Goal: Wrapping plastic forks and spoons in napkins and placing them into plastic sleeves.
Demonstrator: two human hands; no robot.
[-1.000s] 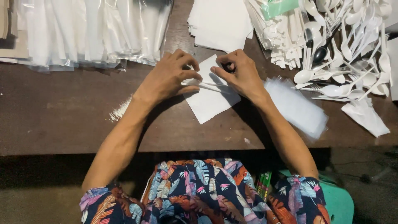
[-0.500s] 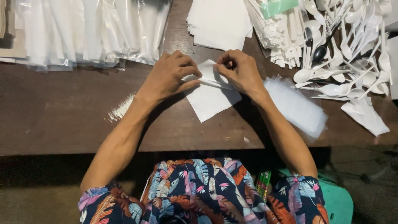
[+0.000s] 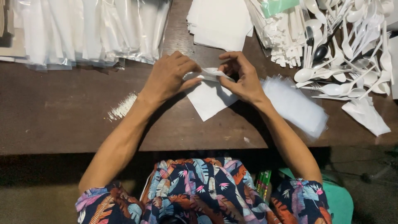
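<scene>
My left hand [image 3: 168, 76] and my right hand [image 3: 242, 76] are both pinched on the rolled top edge of a white paper napkin [image 3: 209, 97], fingers curled over it and thumbs underneath, so each hand is grasping the napkin. The napkin lies at the middle of the dark wooden table [image 3: 62, 120], its lower corner pointing back toward me, its folded upper edge lifted just off the wood between my fingertips.

Taking the napkin as the landmark: up and to the left of it, well apart, a broad spread of clear plastic sleeves holding white packs [image 3: 87, 31] covers the far side of the table. Up and to the right, a big loose heap of white plastic spoons and forks [image 3: 352, 49] runs to the table's edge. Straight above the napkin, near my knuckles, sits a stack of white napkins [image 3: 219, 23]. Just right of it, partly under my right wrist, lies a flat pile of clear plastic bags [image 3: 296, 105]. Between the stack and the spoons is a bundle of paper-wrapped sticks [image 3: 282, 39]. Left of the napkin, a small white scuff [image 3: 122, 107] marks the wood.
</scene>
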